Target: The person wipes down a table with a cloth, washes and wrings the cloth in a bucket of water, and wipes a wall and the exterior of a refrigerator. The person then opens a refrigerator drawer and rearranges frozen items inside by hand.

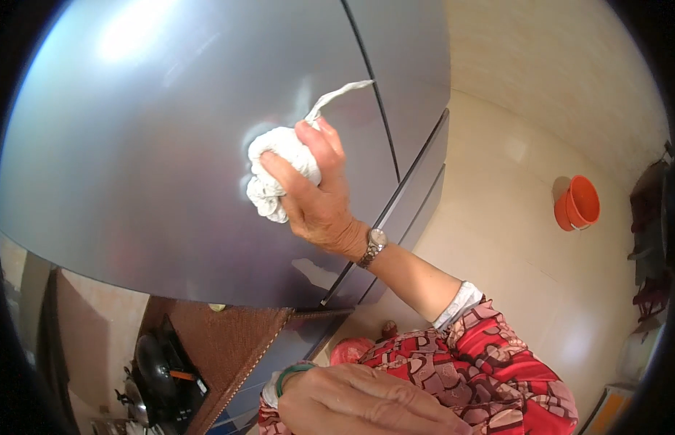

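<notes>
My right hand, with a metal wristwatch on its wrist, is shut on a bunched white cloth. The cloth is against the glossy grey refrigerator door. One thin twisted end of it sticks out past my fingers, towards the dark seam between the two doors. Low in the view, close to the camera, is my left hand, with a green bangle at the wrist. Its back faces up and its fingers point right. The palm and the lower fingers are hidden or cut off by the picture's edge.
An orange bucket with a handle stands on the beige tiled floor at the right. Beside the refrigerator, a brown-covered counter holds a dark pan and other cookware. Lower drawers show below the doors. Dark items line the right rim.
</notes>
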Demonstrator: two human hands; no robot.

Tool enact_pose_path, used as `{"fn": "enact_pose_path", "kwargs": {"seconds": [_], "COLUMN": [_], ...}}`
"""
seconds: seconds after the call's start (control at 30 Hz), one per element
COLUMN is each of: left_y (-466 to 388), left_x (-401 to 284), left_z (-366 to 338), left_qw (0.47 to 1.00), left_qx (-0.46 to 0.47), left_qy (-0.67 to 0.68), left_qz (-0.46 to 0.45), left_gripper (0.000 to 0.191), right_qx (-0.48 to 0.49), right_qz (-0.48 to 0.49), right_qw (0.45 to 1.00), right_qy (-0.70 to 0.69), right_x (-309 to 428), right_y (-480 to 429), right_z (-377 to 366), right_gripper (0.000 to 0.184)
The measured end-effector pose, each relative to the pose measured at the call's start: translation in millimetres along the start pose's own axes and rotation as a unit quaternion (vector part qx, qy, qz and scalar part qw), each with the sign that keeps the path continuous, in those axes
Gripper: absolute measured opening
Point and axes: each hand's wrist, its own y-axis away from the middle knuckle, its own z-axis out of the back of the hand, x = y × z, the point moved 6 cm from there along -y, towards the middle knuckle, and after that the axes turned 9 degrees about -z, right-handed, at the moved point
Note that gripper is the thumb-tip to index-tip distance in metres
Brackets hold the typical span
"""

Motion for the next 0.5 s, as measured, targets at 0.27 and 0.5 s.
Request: {"fn": "enact_pose_path", "kwargs": {"seconds": [0.27, 0.5], "left_y": [39, 67], "left_x": [-58, -80], "left_z": [74, 113], "left_qw": [0.817, 0.684], "left_qx": [-0.275, -0.281], "left_qy": [-0.458, -0.615], "left_qz": [-0.215, -0.273], "left_gripper": [0.022, 0.039], "right_qx": [0.064, 0.036], "right_qz": [-0.035, 0.122], "right_qw": [0.997, 0.992], "right_qy": [-0.040, -0.021], "right_x": [13, 51], "right_y": [-2, -59], "right_z": [-13, -28], "right_gripper": [0.051, 0.044]}}
